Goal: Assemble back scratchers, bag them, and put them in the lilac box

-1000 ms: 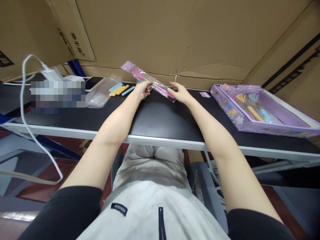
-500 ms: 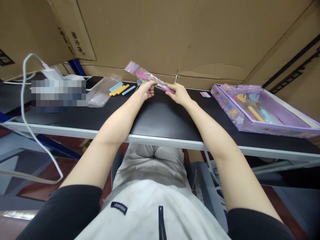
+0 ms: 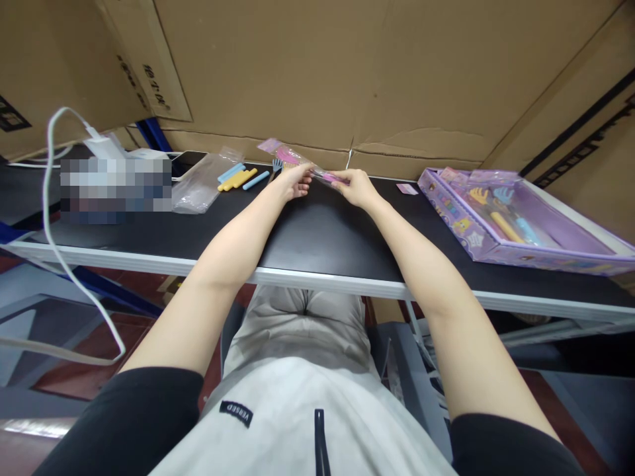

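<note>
A pink back scratcher (image 3: 289, 156) in a clear plastic sleeve lies slanted between my hands, its claw end up and to the left. My left hand (image 3: 298, 180) pinches the sleeve near its middle, fingers curled. Around the pink handle end, my right hand (image 3: 358, 188) is closed. Just behind my left hand a blue claw head (image 3: 276, 164) lies on the table, and a yellow one beside it is mostly hidden. To the left are blue handles (image 3: 256, 180) and several yellow handles (image 3: 238, 180).
Clear plastic bags (image 3: 198, 188) and a phone (image 3: 187, 162) lie left, near a pixelated block and a white cable (image 3: 45, 198). On the right stands a purple display box (image 3: 476, 246) holding bagged yellow and blue back scratchers. A small pink card (image 3: 407, 189) lies before it. Cardboard (image 3: 347, 73) walls the back.
The claw end of the pink back scratcher has dipped and shifted slightly right, and the sleeve has turned. My left hand has moved a little to the right.
</note>
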`<state>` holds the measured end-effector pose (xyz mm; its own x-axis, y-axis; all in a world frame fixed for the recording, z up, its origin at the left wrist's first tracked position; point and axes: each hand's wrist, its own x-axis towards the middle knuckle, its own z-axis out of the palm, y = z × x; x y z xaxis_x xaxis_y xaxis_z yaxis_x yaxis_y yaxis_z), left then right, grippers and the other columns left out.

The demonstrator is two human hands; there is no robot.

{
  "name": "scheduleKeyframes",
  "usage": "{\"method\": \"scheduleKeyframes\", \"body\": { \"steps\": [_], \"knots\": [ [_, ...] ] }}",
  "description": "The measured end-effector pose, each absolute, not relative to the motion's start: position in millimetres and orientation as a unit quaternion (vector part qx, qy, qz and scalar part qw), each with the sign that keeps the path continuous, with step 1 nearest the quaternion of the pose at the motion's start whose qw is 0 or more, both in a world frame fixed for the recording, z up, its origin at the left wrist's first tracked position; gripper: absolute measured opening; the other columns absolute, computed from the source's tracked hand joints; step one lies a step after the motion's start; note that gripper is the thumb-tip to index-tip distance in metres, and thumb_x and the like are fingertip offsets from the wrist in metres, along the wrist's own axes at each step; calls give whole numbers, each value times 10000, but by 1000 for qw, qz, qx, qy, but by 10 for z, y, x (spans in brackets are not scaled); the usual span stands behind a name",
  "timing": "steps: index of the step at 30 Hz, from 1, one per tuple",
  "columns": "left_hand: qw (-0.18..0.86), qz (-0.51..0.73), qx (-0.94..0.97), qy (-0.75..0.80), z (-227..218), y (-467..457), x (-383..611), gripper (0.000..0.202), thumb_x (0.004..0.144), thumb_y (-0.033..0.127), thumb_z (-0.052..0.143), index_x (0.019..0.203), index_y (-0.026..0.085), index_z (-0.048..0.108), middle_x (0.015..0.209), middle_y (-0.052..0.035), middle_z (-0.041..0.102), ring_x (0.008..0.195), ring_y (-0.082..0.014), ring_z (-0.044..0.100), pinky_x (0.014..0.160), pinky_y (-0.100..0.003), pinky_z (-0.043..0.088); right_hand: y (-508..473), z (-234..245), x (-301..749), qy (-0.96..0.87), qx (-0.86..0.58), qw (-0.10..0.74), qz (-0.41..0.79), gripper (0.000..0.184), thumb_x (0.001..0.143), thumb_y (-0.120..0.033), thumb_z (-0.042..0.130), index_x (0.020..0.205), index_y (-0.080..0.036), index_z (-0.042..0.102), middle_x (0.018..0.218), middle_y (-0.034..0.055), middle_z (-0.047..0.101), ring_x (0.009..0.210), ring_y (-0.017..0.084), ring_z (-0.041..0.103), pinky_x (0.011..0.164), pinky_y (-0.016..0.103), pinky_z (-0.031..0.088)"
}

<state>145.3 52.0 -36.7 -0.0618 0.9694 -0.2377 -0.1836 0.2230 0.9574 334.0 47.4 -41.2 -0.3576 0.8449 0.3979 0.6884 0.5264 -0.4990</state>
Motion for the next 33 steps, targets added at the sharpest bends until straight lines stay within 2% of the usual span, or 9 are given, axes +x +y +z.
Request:
{"method": "scheduleKeyframes", "body": {
  "steps": [6, 9, 11, 12, 15, 18, 26, 30, 33],
  "knots": [
    [454, 449, 482, 600, -382, 521, 1406, 331, 1033, 273, 644, 710, 217, 595, 510, -7, 542, 407, -121, 415, 437, -217, 279, 529, -361, 3466, -806, -494, 310, 104, 326, 965, -340, 825, 1238, -172, 882, 1279, 160, 838, 1277, 365, 766, 1177, 509, 570],
    [305, 435, 560, 635, -436, 550, 1324, 221, 997, 288, 689, 791, 212, 669, 576, -51, 607, 559, -187, 603, 511, -224, 391, 616, -376, 3569, -812, -495, 299, 79, 368, 986, -405, 808, 1246, -155, 879, 1230, 181, 842, 1238, 369, 774, 1159, 517, 587],
    [193, 406, 606, 656, -451, 552, 1265, 146, 972, 310, 706, 924, 182, 756, 793, -137, 744, 890, -278, 764, 733, -256, 551, 647, -376, 3627, -815, -500, 286, 64, 404, 993, -438, 791, 1253, -141, 876, 1185, 192, 845, 1195, 372, 783, 1146, 521, 597],
    [146, 378, 621, 671, -445, 545, 1240, 186, 969, 310, 687, 1025, 165, 789, 966, -185, 795, 1088, -328, 774, 888, -299, 585, 648, -369, 3648, -814, -507, 276, 57, 418, 993, -442, 786, 1266, -138, 872, 1178, 193, 845, 1187, 377, 785, 1148, 527, 596],
    [73, 276, 637, 717, -390, 499, 1186, 433, 977, 286, 579, 1329, 137, 783, 1407, -250, 760, 1411, -414, 667, 1184, -448, 515, 603, -316, 3677, -805, -543, 235, 41, 456, 974, -413, 792, 1334, -139, 851, 1234, 190, 836, 1237, 403, 768, 1183, 558, 573],
    [51, 230, 629, 740, -330, 457, 1144, 527, 987, 276, 516, 1434, 130, 753, 1497, -248, 728, 1430, -423, 664, 1208, -486, 509, 538, -238, 3682, -797, -567, 204, 24, 450, 958, -353, 804, 1352, -139, 844, 1280, 196, 822, 1289, 412, 749, 1203, 559, 563],
    [29, 193, 633, 749, -317, 434, 1113, 552, 1028, 244, 463, 1481, 54, 716, 1508, -283, 712, 1445, -403, 669, 1201, -439, 524, 218, 237, 3794, -796, -576, 181, 32, 380, 981, -324, 835, 1302, -120, 845, 1221, 165, 841, 1204, 352, 782, 1149, 501, 592],
    [28, 184, 644, 742, -321, 433, 1156, 546, 1036, 260, 455, 1475, 77, 723, 1512, -260, 716, 1433, -397, 675, 1188, -436, 533, -143, 676, 3937, -749, -646, 147, 24, 425, 1001, -286, 849, 1351, -48, 816, 1273, 176, 832, 1257, 315, 768, 1186, 450, 556],
    [30, 177, 652, 737, -326, 433, 1169, 556, 1034, 257, 443, 1479, 67, 716, 1510, -263, 716, 1425, -399, 675, 1181, -437, 536, -388, 945, 4166, -707, -698, 117, 5, 535, 1005, -323, 850, 1464, -63, 762, 1382, 168, 799, 1327, 314, 745, 1207, 457, 541]
  ]
}}
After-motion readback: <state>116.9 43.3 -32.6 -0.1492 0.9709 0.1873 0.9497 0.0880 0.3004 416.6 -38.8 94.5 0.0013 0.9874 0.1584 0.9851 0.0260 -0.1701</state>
